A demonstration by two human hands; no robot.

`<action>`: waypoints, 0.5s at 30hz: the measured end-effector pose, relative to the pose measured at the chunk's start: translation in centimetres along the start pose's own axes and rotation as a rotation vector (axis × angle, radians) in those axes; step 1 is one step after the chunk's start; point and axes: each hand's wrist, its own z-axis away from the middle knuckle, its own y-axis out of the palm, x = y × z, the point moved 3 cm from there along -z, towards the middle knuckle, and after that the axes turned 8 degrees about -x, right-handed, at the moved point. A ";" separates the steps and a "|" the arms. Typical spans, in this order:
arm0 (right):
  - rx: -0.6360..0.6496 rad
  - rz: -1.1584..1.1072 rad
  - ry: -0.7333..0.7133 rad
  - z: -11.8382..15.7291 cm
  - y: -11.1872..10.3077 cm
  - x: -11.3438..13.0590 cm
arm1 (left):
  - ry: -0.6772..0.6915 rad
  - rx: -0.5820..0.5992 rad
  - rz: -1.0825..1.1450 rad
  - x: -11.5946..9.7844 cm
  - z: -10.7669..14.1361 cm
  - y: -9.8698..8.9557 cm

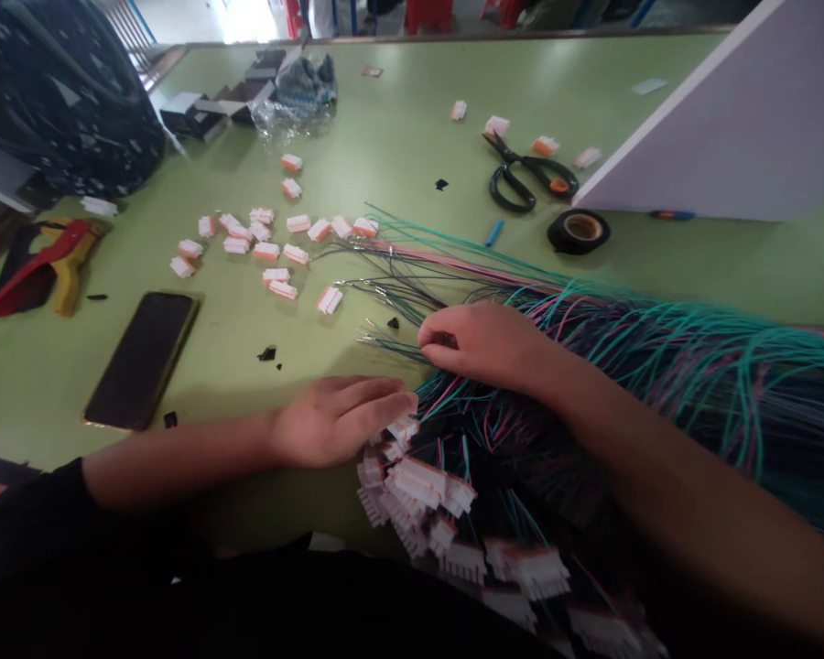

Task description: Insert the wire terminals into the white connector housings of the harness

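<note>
Wires: a long bundle of thin teal, pink and dark wires (pixel 659 352) lies on the green table (pixel 233 339), right of centre in view.
Direction: its long axis runs left to right, sloping slightly toward the wearer; the bare metal tips point left.
Right hand: the right hand (pixel 491 343) rests over the bundle, thumb and forefinger brought together on a few dark strands near their tips.
Left hand: the left hand (pixel 347 421) reaches in, fingers close together, touching wired white-and-orange plastic connectors (pixel 418 480); whether it grips one cannot be told.
Loose parts: separate white-and-orange connector housings (pixel 266 250) are scattered left of the tips.
Beyond the bundle: black-handled scissors (pixel 512 174), a black tape roll (pixel 578 231), a short blue tube (pixel 494 232).
In the way: a white panel (pixel 734 128) slants across the far right.
Left side: dark-screened phone (pixel 141 360), red-and-yellow hand tool (pixel 48 265).
Lettering: small card (pixel 372 70), too small to read.
</note>
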 end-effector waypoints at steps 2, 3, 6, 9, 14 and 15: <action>0.006 0.012 0.002 0.0 0.1 0.2 | 0.006 0.006 -0.002 0.0 -0.1 -0.1; 0.005 0.026 0.007 0.0 0.2 0.3 | 0.007 0.005 -0.001 -0.1 -0.2 -0.2; 0.007 0.055 0.016 -0.1 0.5 0.4 | -0.006 0.013 0.000 -0.1 -0.4 -0.2; 0.007 0.063 0.022 -0.1 0.6 0.3 | -0.053 0.030 0.026 0.0 -0.3 0.0; 0.000 0.035 0.009 -0.2 0.5 0.1 | -0.089 0.043 0.104 0.2 0.0 0.3; 0.005 0.023 0.004 -0.2 0.5 0.0 | -0.093 0.047 0.115 0.2 0.0 0.3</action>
